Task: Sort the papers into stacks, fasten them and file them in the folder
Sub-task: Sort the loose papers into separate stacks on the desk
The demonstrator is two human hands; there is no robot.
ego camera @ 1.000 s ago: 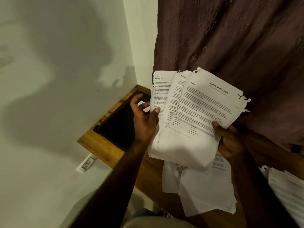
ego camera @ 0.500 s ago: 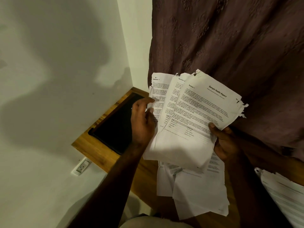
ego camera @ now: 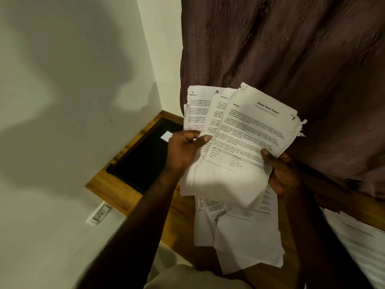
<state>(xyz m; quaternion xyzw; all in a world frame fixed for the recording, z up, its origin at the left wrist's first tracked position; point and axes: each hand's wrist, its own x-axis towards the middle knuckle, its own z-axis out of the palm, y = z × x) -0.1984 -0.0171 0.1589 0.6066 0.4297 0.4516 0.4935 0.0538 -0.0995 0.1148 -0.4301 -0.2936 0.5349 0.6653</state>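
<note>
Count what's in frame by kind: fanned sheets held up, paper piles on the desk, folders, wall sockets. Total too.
Fanned sheets held up: 3 showing (Section 3, Section 2, Section 1)
Paper piles lying flat: 2 (centre pile, right pile)
Black folder: 1
Wall socket: 1
Total: 7
</note>
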